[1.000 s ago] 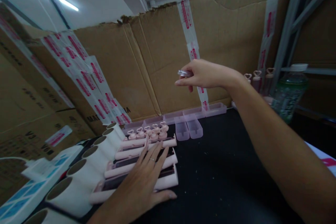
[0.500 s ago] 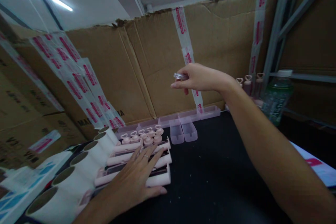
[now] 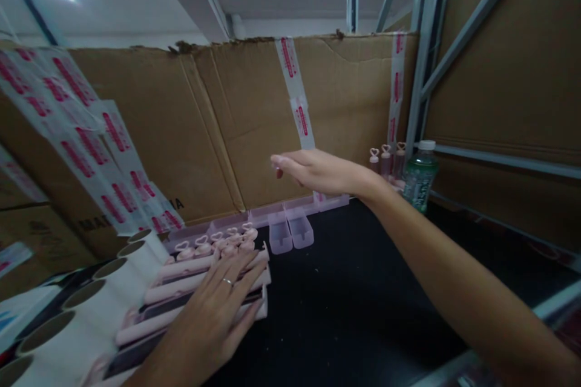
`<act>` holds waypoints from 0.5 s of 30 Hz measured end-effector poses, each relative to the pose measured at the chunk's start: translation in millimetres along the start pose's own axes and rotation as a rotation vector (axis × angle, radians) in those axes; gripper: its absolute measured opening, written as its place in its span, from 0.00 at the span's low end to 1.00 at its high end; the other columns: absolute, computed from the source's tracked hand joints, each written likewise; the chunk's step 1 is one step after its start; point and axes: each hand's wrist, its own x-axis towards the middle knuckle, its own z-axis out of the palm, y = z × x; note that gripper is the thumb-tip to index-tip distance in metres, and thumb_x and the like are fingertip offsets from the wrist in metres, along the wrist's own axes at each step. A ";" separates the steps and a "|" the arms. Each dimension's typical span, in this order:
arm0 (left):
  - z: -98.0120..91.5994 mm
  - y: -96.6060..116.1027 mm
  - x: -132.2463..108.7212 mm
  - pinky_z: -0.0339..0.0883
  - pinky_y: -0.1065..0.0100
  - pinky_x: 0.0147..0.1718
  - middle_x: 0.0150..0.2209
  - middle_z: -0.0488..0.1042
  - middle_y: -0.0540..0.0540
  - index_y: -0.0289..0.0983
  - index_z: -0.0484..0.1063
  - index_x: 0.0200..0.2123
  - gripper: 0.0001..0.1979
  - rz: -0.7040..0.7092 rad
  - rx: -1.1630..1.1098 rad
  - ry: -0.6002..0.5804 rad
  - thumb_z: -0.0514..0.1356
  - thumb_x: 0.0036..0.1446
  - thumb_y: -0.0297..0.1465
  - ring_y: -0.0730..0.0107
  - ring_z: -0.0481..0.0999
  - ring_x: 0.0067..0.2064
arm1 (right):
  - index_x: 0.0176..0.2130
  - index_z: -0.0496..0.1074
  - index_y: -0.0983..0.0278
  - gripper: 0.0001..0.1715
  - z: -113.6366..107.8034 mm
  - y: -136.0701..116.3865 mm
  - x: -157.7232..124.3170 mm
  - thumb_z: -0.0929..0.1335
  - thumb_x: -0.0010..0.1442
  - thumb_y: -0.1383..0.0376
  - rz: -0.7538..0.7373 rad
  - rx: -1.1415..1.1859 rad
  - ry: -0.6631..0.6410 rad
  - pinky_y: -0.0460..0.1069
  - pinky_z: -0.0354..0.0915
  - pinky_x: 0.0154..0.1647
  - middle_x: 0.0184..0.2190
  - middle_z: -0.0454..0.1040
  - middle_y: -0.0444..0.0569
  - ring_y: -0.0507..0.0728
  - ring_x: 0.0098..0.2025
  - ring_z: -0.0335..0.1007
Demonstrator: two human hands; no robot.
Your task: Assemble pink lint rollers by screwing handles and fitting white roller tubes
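Note:
My left hand, with a ring on one finger, lies spread over a row of pale pink tubes with dark panels. Just beyond its fingertips stand several small pink pieces with heart-shaped tops. Raised in front of the cardboard, my right hand has its fingers bent downward; whatever it holds, if anything, is hidden behind the hand. Below it are two clear lilac trays on the black surface.
White cardboard rolls line the left side. A taped cardboard sheet stands at the back. On the right are a green bottle, more heart-topped tubes and a metal frame.
The view has swung right. My right hand has turned, and the clear round item seen in its fingers earlier is out of sight. My left hand stays on the pink tubes.

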 end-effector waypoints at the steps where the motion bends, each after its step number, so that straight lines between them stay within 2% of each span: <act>1: -0.9 6.3 1.5 0.66 0.47 0.62 0.65 0.68 0.38 0.41 0.60 0.67 0.26 0.025 -0.008 0.043 0.54 0.67 0.32 0.49 0.68 0.65 | 0.42 0.73 0.68 0.25 7.5 -1.2 -10.5 0.55 0.80 0.59 -0.007 -0.001 -0.039 0.49 0.61 0.44 0.35 0.72 0.47 0.53 0.37 0.69; 4: -4.4 24.2 3.6 0.67 0.55 0.59 0.57 0.76 0.40 0.38 0.67 0.60 0.19 0.107 -0.045 0.153 0.54 0.67 0.27 0.55 0.74 0.59 | 0.43 0.72 0.68 0.16 37.7 0.9 -48.4 0.60 0.77 0.62 -0.012 -0.001 -0.165 0.52 0.67 0.44 0.33 0.72 0.46 0.54 0.36 0.71; 7: -10.6 38.4 2.0 0.65 0.57 0.57 0.50 0.79 0.43 0.36 0.70 0.55 0.16 0.162 -0.071 0.217 0.52 0.67 0.23 0.60 0.77 0.52 | 0.49 0.73 0.68 0.10 71.6 9.2 -88.4 0.65 0.75 0.65 -0.007 -0.002 -0.242 0.56 0.71 0.50 0.42 0.74 0.49 0.57 0.45 0.73; 11: -13.3 48.0 -10.5 0.65 0.60 0.54 0.46 0.81 0.46 0.36 0.72 0.51 0.15 0.176 -0.093 0.265 0.52 0.65 0.22 0.63 0.79 0.48 | 0.54 0.71 0.67 0.12 104.4 24.8 -126.3 0.67 0.73 0.67 0.068 -0.083 -0.273 0.58 0.73 0.51 0.48 0.73 0.52 0.58 0.48 0.73; 15: 1.9 46.4 -28.9 0.63 0.64 0.56 0.46 0.81 0.48 0.38 0.74 0.51 0.16 0.223 -0.075 0.293 0.54 0.62 0.22 0.64 0.78 0.48 | 0.57 0.70 0.66 0.15 118.3 34.2 -136.2 0.68 0.71 0.68 0.098 -0.196 -0.265 0.58 0.74 0.50 0.49 0.71 0.52 0.60 0.50 0.72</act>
